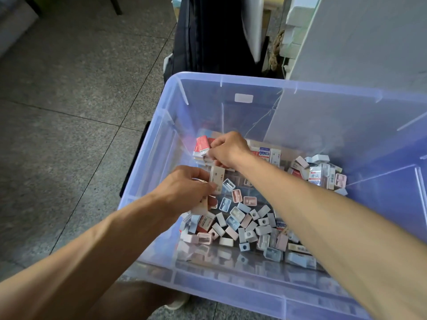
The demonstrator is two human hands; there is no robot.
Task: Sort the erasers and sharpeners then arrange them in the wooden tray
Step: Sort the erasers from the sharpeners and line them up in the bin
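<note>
Translucent plastic bin (161,125) holds loose sharpeners (248,224) beneath both hands; the left hand (184,192) pinches a cream eraser (217,180) as stock while the right hand (227,148) pinches a stacked eraser (203,144) just beyond it, apparently grouping erasers apart.

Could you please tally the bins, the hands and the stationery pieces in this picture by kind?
clear plastic bin: 1
hands: 2, left hand and right hand
white eraser pinched in the left hand: 1
loose erasers and sharpeners: dozens, too overlapped to count
Total counted: 4
</note>
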